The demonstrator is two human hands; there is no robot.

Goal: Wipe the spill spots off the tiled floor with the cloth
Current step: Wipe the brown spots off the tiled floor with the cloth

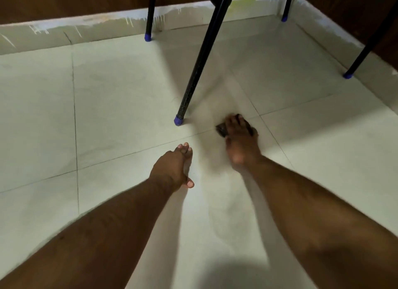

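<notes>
A small dark cloth (221, 129) lies on the pale tiled floor (120, 107), mostly covered by my right hand (241, 140), which presses down on it with fingers spread over it. The hand and cloth are blurred. They sit just right of the nearest black table leg (195, 73). My left hand (174, 165) rests flat on the floor, fingers straight, a little nearer to me and left of the cloth. A faint brownish smear (221, 99) shows on the tile beyond the cloth. No distinct spill spots can be made out.
Black table legs with blue caps stand around: the nearest cap (178, 120), one at the back (148, 37), one at the back right (284, 19), one at the right (347, 75). A pale skirting (86, 32) runs along the brown wall.
</notes>
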